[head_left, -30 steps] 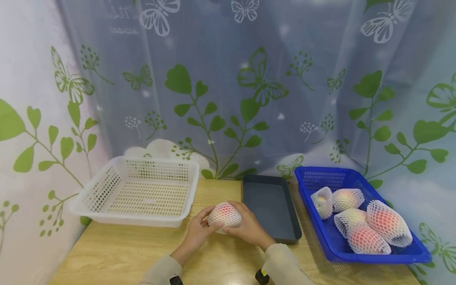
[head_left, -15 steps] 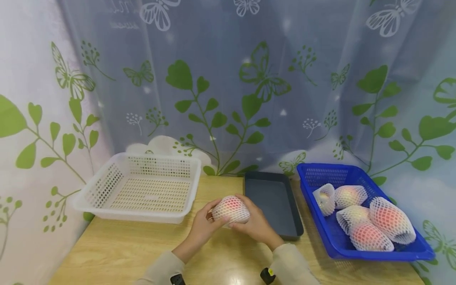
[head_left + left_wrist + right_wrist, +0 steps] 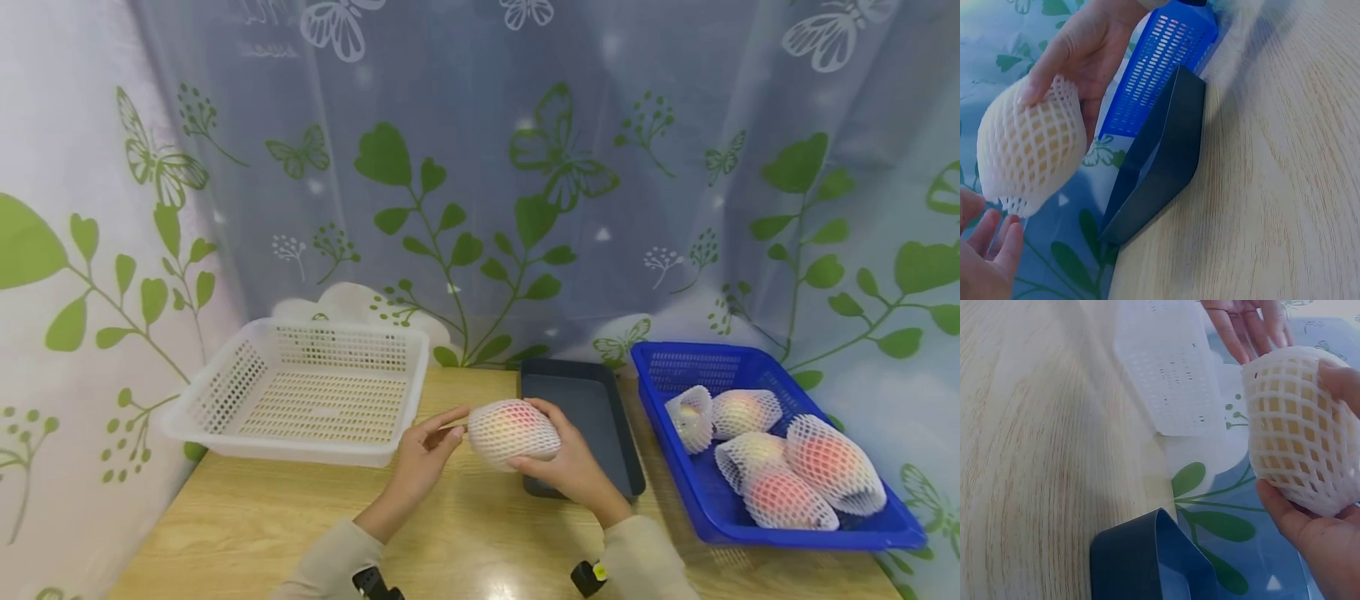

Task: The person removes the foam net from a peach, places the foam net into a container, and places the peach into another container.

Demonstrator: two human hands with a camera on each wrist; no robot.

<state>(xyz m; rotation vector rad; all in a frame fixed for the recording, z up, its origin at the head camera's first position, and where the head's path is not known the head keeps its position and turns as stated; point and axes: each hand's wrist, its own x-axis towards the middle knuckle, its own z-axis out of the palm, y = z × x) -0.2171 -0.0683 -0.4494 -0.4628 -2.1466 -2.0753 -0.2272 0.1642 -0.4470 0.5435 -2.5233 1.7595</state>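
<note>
In the head view my right hand [image 3: 576,468] grips a red-and-yellow round fruit in a white foam net [image 3: 513,433], thumb in front and fingers behind. The fruit is held above the table; its exact kind is hidden by the net. My left hand [image 3: 422,460] is at the net's left end, thumb and fingers apart. From the left wrist, the left fingers [image 3: 1007,240] appear just by the net's gathered end, and whether they touch it is unclear. The right wrist view shows the netted fruit [image 3: 1300,425] between the right thumb and fingers.
A white perforated basket [image 3: 300,448] stands at the left on the wooden table [image 3: 300,517]. Behind my right hand lies a dark grey tray [image 3: 592,417]. At the right, a blue basket [image 3: 693,492] holds several netted fruits [image 3: 832,462]. A printed curtain hangs behind.
Both hands held the netted fruit earlier. The right hand has carried it rightward and turned it, and the left hand has drawn back from its side to its left end.
</note>
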